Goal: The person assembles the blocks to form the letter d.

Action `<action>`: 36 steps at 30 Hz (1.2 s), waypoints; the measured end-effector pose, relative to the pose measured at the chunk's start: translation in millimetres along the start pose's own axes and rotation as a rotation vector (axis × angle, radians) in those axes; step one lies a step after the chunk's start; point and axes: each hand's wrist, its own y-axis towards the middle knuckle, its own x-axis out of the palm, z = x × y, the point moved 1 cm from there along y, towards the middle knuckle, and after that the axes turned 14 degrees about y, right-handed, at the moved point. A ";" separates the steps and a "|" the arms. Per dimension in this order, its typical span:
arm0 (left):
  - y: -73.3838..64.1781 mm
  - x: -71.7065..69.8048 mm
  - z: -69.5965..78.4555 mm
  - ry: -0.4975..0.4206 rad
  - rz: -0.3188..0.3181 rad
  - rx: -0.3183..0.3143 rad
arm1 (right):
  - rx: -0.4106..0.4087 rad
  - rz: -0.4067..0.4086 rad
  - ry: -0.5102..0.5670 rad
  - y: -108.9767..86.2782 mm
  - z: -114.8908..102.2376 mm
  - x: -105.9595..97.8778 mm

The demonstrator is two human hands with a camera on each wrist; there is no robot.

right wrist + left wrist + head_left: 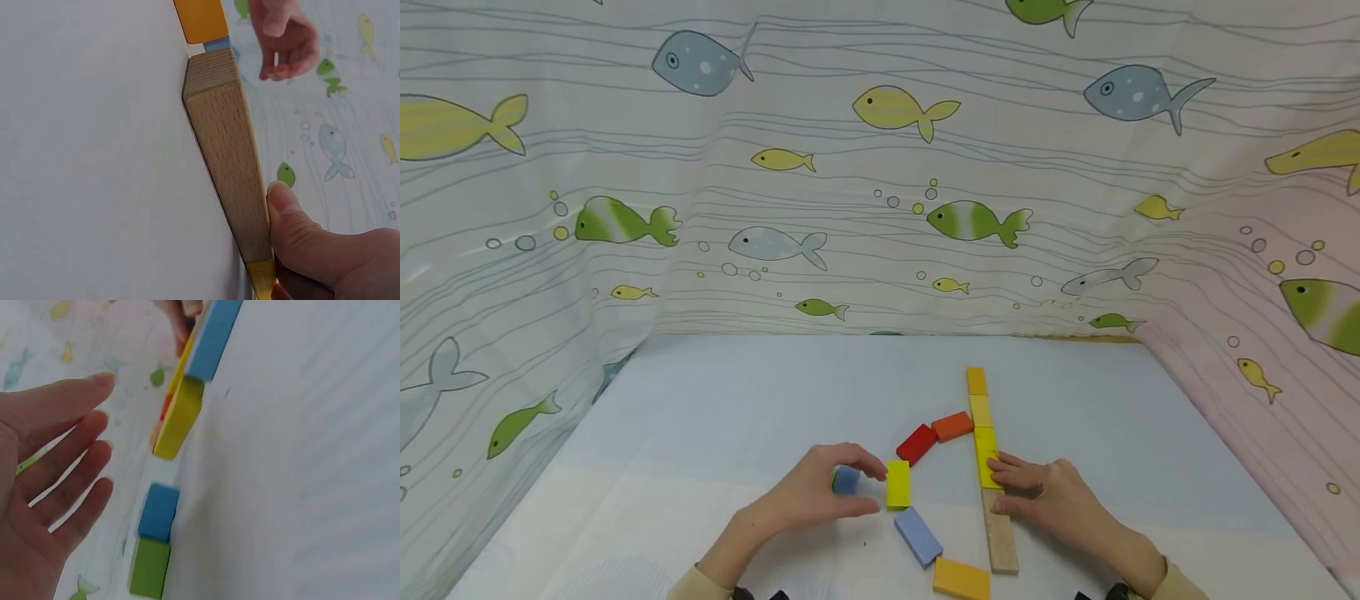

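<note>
My left hand [831, 487] hovers just left of an upright-lying yellow block [898, 485], thumb and fingers spread apart with nothing between them. Partly hidden behind that hand is a small blue block [847, 479]; the left wrist view shows a green block [150, 569] against it. My right hand [1051, 496] rests on a straight row of blocks. Its fingertips touch a bright yellow block [987, 458], and its thumb lies at the edge of a long plain wooden block [228, 169].
Beyond the bright yellow block, the row continues with a pale yellow block [981, 411] and an orange-yellow one [977, 381]. Orange [952, 427], red [917, 445], light blue [917, 537] and amber [962, 578] blocks form a curve left of the row. A fish-patterned curtain [850, 192] surrounds the table.
</note>
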 end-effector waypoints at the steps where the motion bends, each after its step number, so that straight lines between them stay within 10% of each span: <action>1: -2.1 -5.0 -5.9 0.013 0.010 -0.021 | -0.004 -0.003 0.001 -0.2 0.1 -0.1; 12: -22.9 -31.4 -56.6 0.069 0.003 -0.105 | 0.014 -0.014 0.006 -1.2 -0.6 0.1; 36: -18.5 -28.7 -64.0 0.048 -0.027 -0.098 | 0.014 -0.009 -0.003 0.3 1.2 -1.3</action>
